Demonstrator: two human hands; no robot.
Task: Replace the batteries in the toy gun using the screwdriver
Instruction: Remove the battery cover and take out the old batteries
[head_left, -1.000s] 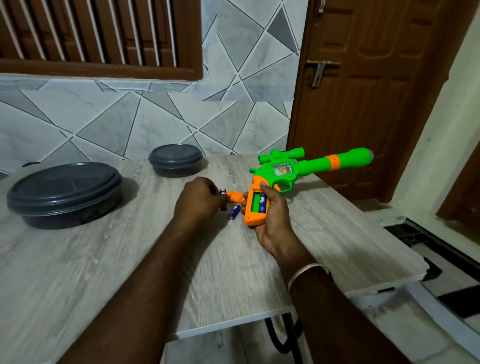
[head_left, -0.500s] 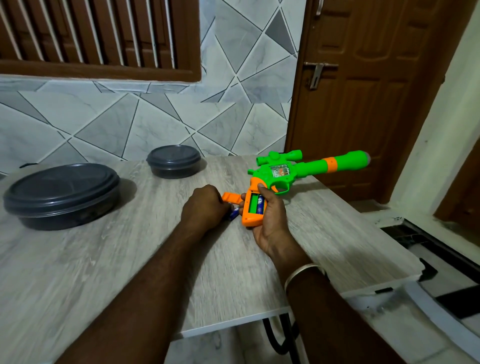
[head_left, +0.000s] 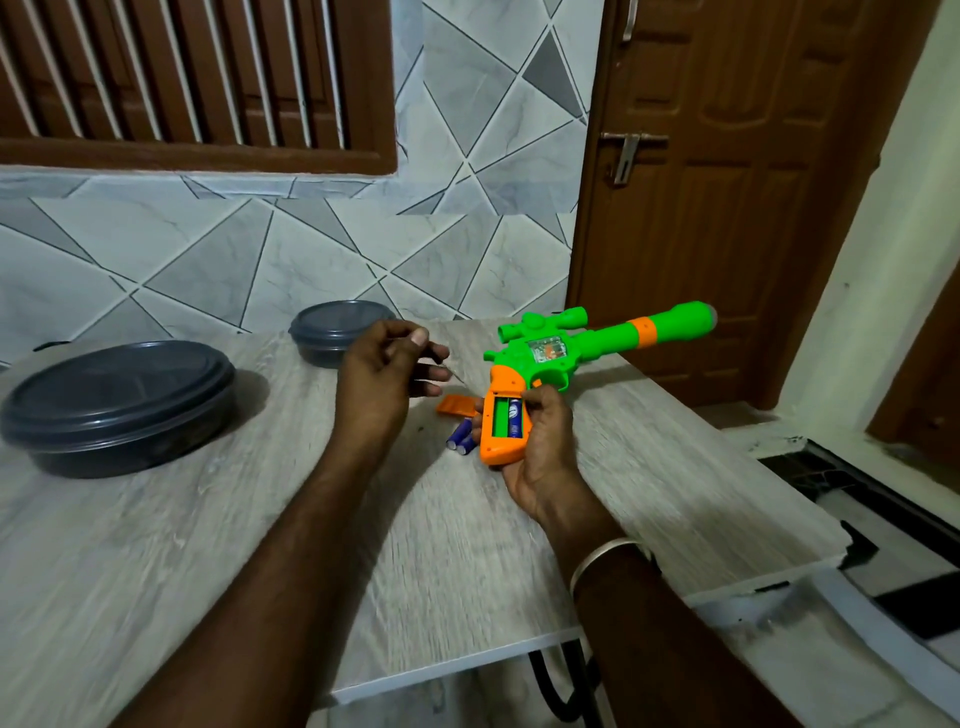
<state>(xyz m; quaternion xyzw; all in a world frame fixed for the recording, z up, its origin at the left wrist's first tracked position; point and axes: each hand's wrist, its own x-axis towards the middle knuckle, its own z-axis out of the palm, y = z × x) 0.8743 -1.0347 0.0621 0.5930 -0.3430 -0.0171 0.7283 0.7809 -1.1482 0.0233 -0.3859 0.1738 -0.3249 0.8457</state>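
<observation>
The right hand (head_left: 540, 457) grips the toy gun (head_left: 597, 345) by its orange handle over the counter (head_left: 208, 545), one battery (head_left: 514, 415) in the open compartment, while the left hand's (head_left: 379, 374) fingers (head_left: 435, 353) pinch a thin screwdriver (head_left: 457, 375) above the loose cover (head_left: 456, 404) and two spare batteries (head_left: 461, 436).

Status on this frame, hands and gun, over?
Left hand pinches thin screwdriver, raised. Right hand grips toy gun; compartment open, one battery seated, one slot empty. Cover, two loose batteries on table; nothing blocking.
</observation>
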